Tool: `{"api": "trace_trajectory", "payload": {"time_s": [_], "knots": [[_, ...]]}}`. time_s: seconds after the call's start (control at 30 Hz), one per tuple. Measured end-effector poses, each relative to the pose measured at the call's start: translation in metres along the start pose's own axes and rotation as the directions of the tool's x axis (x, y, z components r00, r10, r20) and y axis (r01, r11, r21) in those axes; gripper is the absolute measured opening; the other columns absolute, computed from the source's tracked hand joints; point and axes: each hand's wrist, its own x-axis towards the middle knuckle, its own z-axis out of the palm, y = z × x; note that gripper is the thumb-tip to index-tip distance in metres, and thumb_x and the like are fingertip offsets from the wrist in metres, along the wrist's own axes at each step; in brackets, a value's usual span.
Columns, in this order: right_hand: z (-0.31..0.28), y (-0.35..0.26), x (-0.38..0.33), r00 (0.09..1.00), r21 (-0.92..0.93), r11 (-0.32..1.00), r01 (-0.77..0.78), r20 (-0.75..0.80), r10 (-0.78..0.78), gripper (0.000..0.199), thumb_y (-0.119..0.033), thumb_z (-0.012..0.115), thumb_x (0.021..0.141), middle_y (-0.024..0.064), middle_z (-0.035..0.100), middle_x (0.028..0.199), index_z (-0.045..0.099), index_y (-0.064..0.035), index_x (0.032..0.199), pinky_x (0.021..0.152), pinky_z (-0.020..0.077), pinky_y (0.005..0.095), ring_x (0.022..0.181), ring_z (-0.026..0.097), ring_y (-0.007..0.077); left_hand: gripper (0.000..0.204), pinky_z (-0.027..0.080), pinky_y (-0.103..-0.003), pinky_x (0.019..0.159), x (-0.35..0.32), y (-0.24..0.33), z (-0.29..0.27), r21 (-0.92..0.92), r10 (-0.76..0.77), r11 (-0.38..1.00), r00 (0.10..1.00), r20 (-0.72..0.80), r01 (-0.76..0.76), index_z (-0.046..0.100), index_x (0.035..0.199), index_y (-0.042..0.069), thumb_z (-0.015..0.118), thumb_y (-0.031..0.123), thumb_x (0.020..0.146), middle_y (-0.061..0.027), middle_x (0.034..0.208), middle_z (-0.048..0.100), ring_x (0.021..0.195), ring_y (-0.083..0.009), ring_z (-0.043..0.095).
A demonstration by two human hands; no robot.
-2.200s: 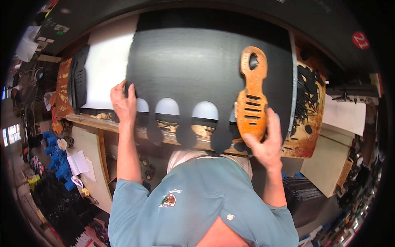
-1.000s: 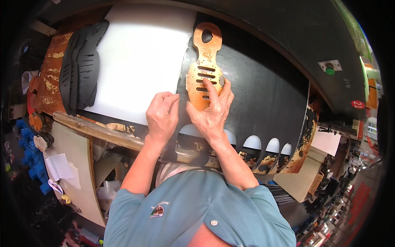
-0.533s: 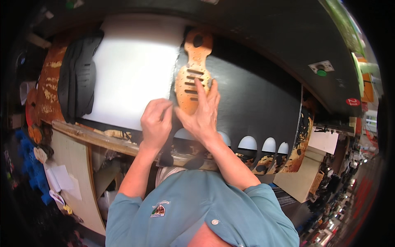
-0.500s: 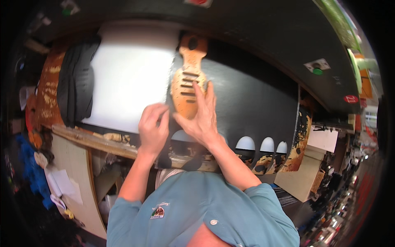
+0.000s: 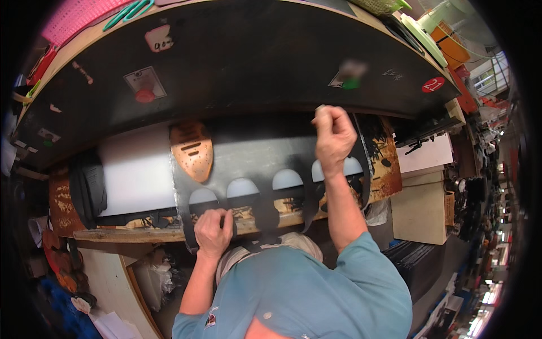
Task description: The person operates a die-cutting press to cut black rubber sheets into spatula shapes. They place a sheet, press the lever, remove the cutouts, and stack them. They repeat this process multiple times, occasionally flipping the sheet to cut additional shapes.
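A black sheet (image 5: pixel 265 147) lies on the bench, its near edge cut into rounded openings with narrow black strips between them. White surface (image 5: pixel 243 187) shows through the openings. Near the sheet's left side rests a tan, sole-shaped template (image 5: pixel 195 164) with several slots, untouched by either hand. My left hand (image 5: pixel 213 233) is closed, fingers curled, by the bench's front edge below the leftmost openings; whether it grips anything is hidden. My right hand (image 5: pixel 334 138) is raised over the sheet's right part, closed in a pinch. Something small and pale at its fingertips is too blurred to name.
A white sheet (image 5: pixel 138 175) lies left of the black one, beside a stack of black pieces (image 5: pixel 87 189). Beyond the bench rises a dark panel (image 5: pixel 243 62) with red and green knobs. Teal scissors (image 5: pixel 129 14) and a pink basket (image 5: pixel 79 20) sit on top.
My right hand has left the template and moved right, going from spread fingers to a pinch. The left hand is lower, near the front edge. The view has shifted, showing more of the panel.
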Motion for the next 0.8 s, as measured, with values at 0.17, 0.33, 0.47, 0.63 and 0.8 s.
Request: {"api": "trace_trajectory", "payload": {"time_s": [0.17,0.33,0.47,0.63,0.8], "knots": [[-0.038,-0.006,0.036,0.957,-0.337,0.905,0.261,-0.033,-0.288,0.015,-0.01,0.072,0.105,0.0013,0.066,0.081,0.07,0.0,0.094,0.066,0.0489,0.0279,0.072,0.058,0.0086,0.013,0.053,-0.046,0.065,0.002,0.005,0.003,0.029,-0.161,0.986,0.983,-0.09,0.165,0.069,0.089,0.006,0.081,0.011,0.094,-0.0147,0.079,0.07,0.071,-0.0379,0.068],[-0.098,0.002,-0.056,0.977,-0.297,0.935,0.195,-0.02,-0.211,0.012,-0.006,0.071,0.101,0.0096,0.07,0.082,0.071,-0.0008,0.09,0.068,0.0529,0.0328,0.074,0.067,0.0159,0.018,0.053,-0.047,0.066,0.001,0.011,0.012,0.011,-0.151,0.988,0.98,-0.129,0.154,0.066,0.094,0.006,0.077,0.019,0.101,-0.0152,0.079,0.07,0.071,-0.0378,0.069],[-0.117,0.025,-0.108,0.869,-0.587,0.643,0.492,0.286,-0.403,0.015,-0.012,0.071,0.1,0.0173,0.073,0.086,0.07,-0.0017,0.089,0.072,0.0575,0.0436,0.079,0.072,0.0357,0.023,0.052,-0.049,0.067,0.009,0.021,0.011,0.128,-0.13,0.981,0.985,-0.115,0.144,0.063,0.093,0.005,0.076,0.021,0.103,-0.0158,0.078,0.07,0.07,-0.0385,0.068],[-0.114,0.046,-0.108,0.974,-0.537,0.822,0.188,0.209,-0.086,0.014,-0.016,0.069,0.1,0.0183,0.072,0.086,0.067,-0.0033,0.093,0.076,0.0588,0.0497,0.086,0.073,0.0414,0.026,0.051,-0.048,0.066,0.014,0.029,0.012,0.119,-0.138,0.982,0.986,-0.095,0.148,0.061,0.094,0.003,0.073,0.023,0.105,-0.0153,0.076,0.067,0.067,-0.0367,0.065],[-0.12,0.047,-0.112,0.976,-0.561,0.81,0.171,0.209,-0.061,0.02,-0.02,0.069,0.101,0.0178,0.072,0.083,0.066,-0.003,0.092,0.075,0.0602,0.0499,0.083,0.074,0.0411,0.028,0.051,-0.047,0.068,0.007,0.025,0.016,0.123,-0.157,0.978,0.984,-0.089,0.167,0.061,0.094,0.003,0.071,0.026,0.106,-0.0155,0.076,0.066,0.068,-0.0355,0.064]]}}
